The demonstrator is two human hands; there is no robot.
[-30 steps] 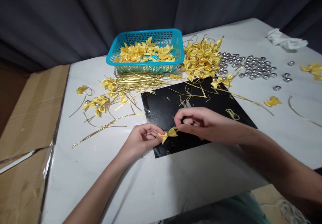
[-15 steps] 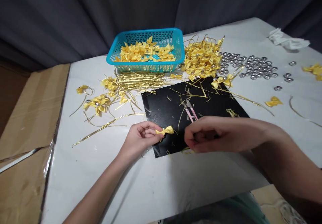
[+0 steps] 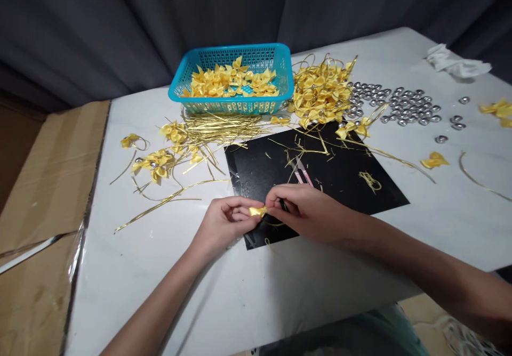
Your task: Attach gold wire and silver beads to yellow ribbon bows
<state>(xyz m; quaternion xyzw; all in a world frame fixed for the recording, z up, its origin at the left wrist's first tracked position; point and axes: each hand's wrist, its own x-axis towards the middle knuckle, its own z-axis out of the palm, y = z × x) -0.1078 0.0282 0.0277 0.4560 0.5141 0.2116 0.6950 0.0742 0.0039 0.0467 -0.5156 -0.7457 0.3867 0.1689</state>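
Observation:
My left hand (image 3: 228, 220) pinches a small yellow ribbon bow (image 3: 256, 211) between thumb and fingers, above the left part of a black mat (image 3: 340, 169). Against the bow's right side, my right hand (image 3: 298, 207) is closed at the fingertips on a thin gold cord (image 3: 276, 224), part of which curves below the fingers. Much of the bow is covered by both hands. Just behind my right hand lies a pair of pink-handled thread snips (image 3: 303, 170), handles partly hidden. Loose cord scraps (image 3: 370, 181) are scattered on the mat.
A blue plastic basket (image 3: 232, 100) holds yellow bows. Beside it are a heap of corded bows (image 3: 322, 92) and many silver beads (image 3: 414, 105). Gold cords (image 3: 224, 128) lie before the basket, more bows (image 3: 156, 164) to the left. A crumpled white tissue (image 3: 458, 63) sits far right.
My right hand has moved left, from apart from the bow to its right side, meeting my left hand. The left hand keeps holding the bow in nearly the same spot.

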